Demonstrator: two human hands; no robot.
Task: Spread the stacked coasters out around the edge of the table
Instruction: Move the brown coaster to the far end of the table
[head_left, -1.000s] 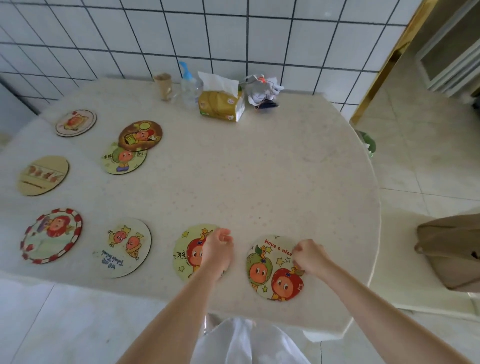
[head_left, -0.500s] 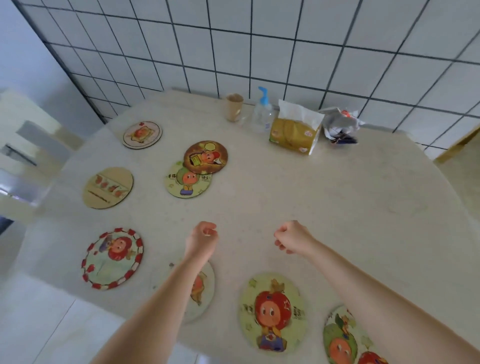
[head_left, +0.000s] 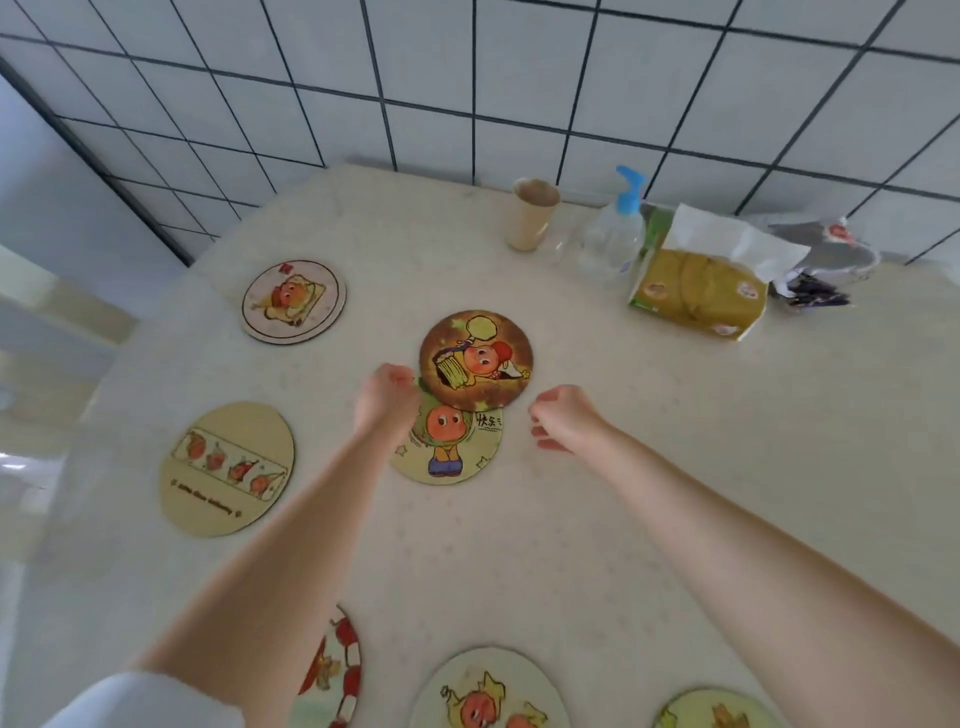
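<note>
Green coaster (head_left: 457, 447): Chinese characters "快乐" legible (rest cut off). Tan coaster (head_left: 227, 467): small print, unreadable.

looks like a home dining nook tbh: pale stone worktop (head_left: 623, 467) pushed against a white tiled wall (head_left: 519, 78), with a tissue pack (head_left: 698, 291), pump bottle (head_left: 613, 234) and cup (head_left: 530, 215) on it

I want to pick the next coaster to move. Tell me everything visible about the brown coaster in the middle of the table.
The brown coaster is a flat, thin round disc, apparently card or wood, printed with an orange-faced cartoon figure, a pale green speech bubble and small stars. It lies flat near the middle of the table, its near edge overlapping the green coaster beneath it. The left hand hovers just left of it, the right hand to its right; neither clearly touches it.
</note>
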